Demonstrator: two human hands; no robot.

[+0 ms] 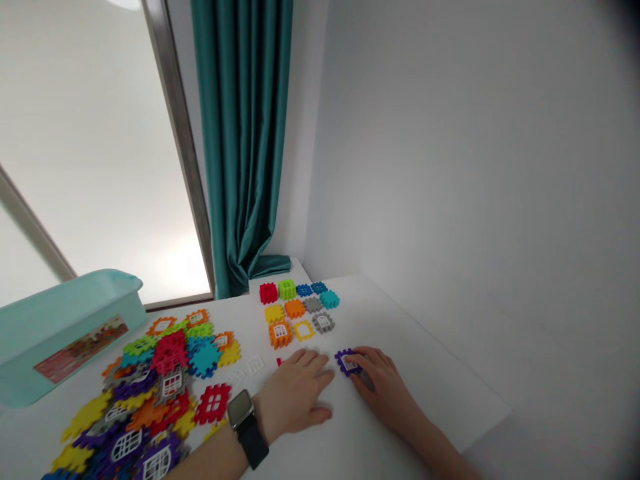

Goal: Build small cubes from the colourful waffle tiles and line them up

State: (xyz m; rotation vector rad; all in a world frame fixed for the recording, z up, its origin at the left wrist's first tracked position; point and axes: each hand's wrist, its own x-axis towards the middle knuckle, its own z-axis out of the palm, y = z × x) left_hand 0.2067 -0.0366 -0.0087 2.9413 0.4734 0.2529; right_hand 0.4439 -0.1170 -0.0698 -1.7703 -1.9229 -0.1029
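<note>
My right hand [383, 390] rests its fingertips on a purple waffle-edged plastic tile [341, 363] with a white window insert, gripping it against the white table [400, 347]. My left hand [295, 390], with a black-strapped smartwatch [241, 410] on its wrist, lies flat with its fingers apart and holds nothing. A red piece [279, 362] peeks out from under its fingertips. Two loose white window inserts [255, 365] lie just beyond it. Ahead, several coloured tiles and cubes [297, 310] stand in tidy rows.
A large heap of multicoloured interlocking tiles [150, 393] lies on the table to the left. A pale turquoise plastic bin [65, 333] with a picture label stands at the far left. A white wall rises on the right, with a teal curtain [243, 133] and window behind.
</note>
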